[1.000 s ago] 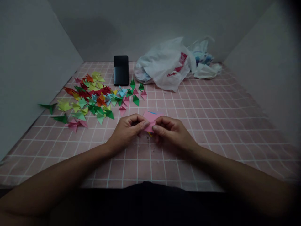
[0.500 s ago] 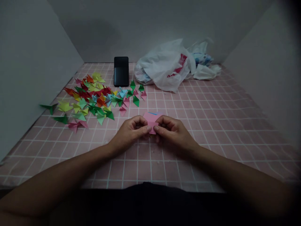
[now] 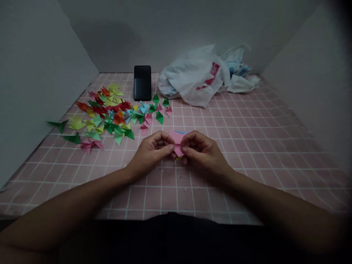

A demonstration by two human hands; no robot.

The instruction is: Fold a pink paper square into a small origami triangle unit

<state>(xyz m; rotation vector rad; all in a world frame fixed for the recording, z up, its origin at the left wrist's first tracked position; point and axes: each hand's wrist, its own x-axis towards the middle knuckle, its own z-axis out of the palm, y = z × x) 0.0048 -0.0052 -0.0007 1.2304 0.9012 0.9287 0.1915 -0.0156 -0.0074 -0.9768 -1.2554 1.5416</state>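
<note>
My left hand (image 3: 150, 152) and my right hand (image 3: 203, 152) meet at the middle of the pink gridded tabletop (image 3: 247, 146). Both pinch a small pink paper piece (image 3: 177, 143) between thumbs and forefingers, fingers curled. Under the hands lies a small stack of coloured paper sheets (image 3: 180, 132), with a blue edge and a yellow corner showing. To the left spreads a heap of several folded paper triangles (image 3: 110, 113) in red, green, yellow, blue and pink.
A black phone (image 3: 142, 83) stands upright at the back. A crumpled white plastic bag (image 3: 198, 75) lies at the back right with another bag behind it. Grey walls close in the left, back and right sides.
The hands have drawn slightly closer together on the pink paper, and the visible pink piece between them looks smaller. Nothing else has moved.
</note>
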